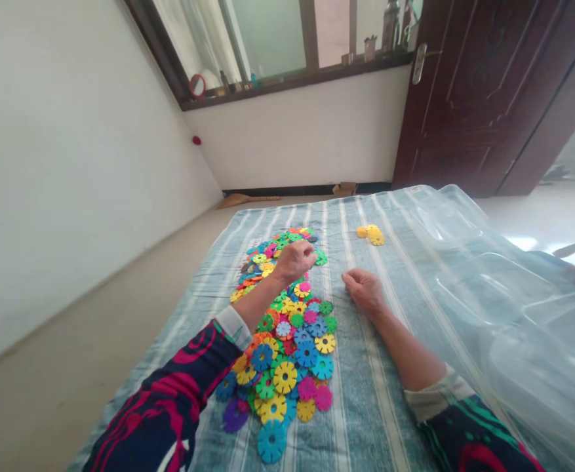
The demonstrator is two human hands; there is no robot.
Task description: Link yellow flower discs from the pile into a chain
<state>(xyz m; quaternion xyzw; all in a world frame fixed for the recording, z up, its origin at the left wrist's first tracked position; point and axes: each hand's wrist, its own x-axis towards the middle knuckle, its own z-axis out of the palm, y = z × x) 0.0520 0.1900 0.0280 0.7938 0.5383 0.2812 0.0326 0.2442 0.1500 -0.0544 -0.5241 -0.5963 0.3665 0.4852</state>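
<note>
A long heap of coloured plastic snowflake discs [287, 328] lies on a blue-and-white striped cloth [366, 380]. My left hand [294, 259] hovers over the far end of the heap, fingers curled in a pinch; what it holds is hidden. My right hand [364, 289] rests on the cloth to the right of the heap, fingers curled loosely, with nothing visible in it. A small group of yellow discs [372, 233] lies apart, farther back and to the right of both hands.
A clear plastic tray or packaging [503, 288] covers the cloth's right side. White walls stand at left and behind, with a window sill holding small items [297, 75]. A dark wooden door [484, 92] is at the back right. Bare floor runs along the left.
</note>
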